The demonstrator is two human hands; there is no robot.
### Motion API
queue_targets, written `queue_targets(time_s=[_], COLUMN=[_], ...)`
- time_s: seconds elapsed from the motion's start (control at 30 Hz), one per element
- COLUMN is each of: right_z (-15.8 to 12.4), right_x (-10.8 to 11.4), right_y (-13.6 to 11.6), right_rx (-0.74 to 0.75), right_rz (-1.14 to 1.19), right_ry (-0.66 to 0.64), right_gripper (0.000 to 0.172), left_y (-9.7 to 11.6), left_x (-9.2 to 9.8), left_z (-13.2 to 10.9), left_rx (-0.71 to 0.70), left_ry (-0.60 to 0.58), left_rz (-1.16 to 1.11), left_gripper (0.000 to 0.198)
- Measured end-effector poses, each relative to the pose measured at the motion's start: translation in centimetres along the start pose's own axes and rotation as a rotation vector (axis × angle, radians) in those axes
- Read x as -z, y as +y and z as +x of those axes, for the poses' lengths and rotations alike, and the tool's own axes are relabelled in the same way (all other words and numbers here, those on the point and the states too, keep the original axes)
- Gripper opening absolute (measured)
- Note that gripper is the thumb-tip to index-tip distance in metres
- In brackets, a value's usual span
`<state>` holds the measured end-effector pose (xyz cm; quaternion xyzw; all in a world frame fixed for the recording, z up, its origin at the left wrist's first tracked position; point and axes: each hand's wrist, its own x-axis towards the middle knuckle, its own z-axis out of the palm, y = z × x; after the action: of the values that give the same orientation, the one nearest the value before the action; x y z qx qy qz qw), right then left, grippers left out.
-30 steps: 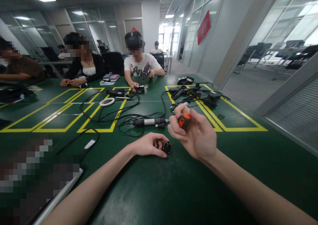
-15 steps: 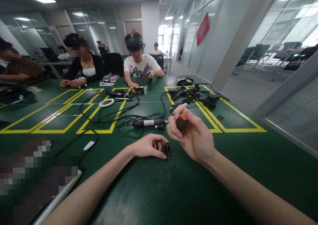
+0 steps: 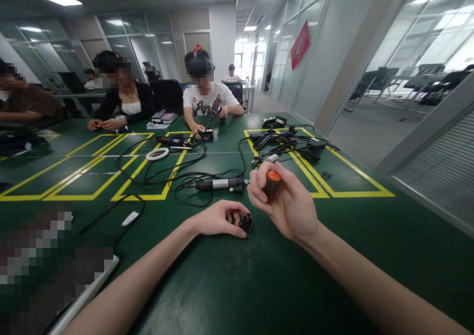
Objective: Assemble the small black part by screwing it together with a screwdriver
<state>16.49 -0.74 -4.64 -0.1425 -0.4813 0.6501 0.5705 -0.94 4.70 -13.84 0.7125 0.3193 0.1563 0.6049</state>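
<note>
My left hand [image 3: 224,220] curls its fingers and thumb around a small black part [image 3: 247,222], which rests on the green table with a short round post pointing up. In my right hand [image 3: 287,202] is a screwdriver [image 3: 273,183] with a dark handle and an orange end cap. Its thin shaft slants down toward the right side of the black part; whether the tip touches it I cannot tell. Just beyond both hands lies a black-and-silver electric screwdriver [image 3: 218,184] with its cable.
Black cables and black housings [image 3: 283,140] lie at the right back, with small screws [image 3: 326,175] nearby. A white ring [image 3: 157,154] sits inside yellow tape lines. Across the table a co-worker [image 3: 209,98] holds a power drill [image 3: 215,109]. A blurred flat device [image 3: 74,285] lies at left.
The handle in my right hand has tilted slightly, so more of its orange cap shows. My left hand keeps its hold on the black part. The whole view has shifted a little.
</note>
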Motion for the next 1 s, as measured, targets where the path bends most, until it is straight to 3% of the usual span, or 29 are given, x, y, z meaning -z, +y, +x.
queue_targets(time_s=[0.13,0.33,0.53,0.73,0.87,1.0], right_z=[-0.09,-0.16,0.05,-0.16,0.06,0.04], right_x=[-0.03,-0.06,-0.06,-0.13,-0.18,-0.08], right_y=[-0.08,-0.05,-0.06,0.02,-0.04,0.0], right_rx=[-0.028,0.019,0.003,0.032,0.021,0.005], right_rz=[0.001,0.01,-0.015,-0.004,-0.013,-0.015], right_ry=[-0.003,0.025,0.019,0.028,0.028,0.036], right_gripper=[0.045,0.028,0.042,0.026,0.036,0.039], left_y=[0.05,0.13,0.06,0.31,0.34,0.21], left_x=[0.01,-0.04,0.0,-0.06,-0.1,-0.04], left_z=[-0.08,-0.08,-0.1,-0.16,-0.12,-0.05], left_rx=[-0.003,0.013,0.009,0.022,0.013,0.022], left_ry=[-0.003,-0.011,0.007,-0.001,0.014,0.0], left_rz=[-0.001,-0.009,0.0,-0.018,0.011,-0.019], left_gripper=[0.061,0.057,0.056,0.057,0.048,0.058])
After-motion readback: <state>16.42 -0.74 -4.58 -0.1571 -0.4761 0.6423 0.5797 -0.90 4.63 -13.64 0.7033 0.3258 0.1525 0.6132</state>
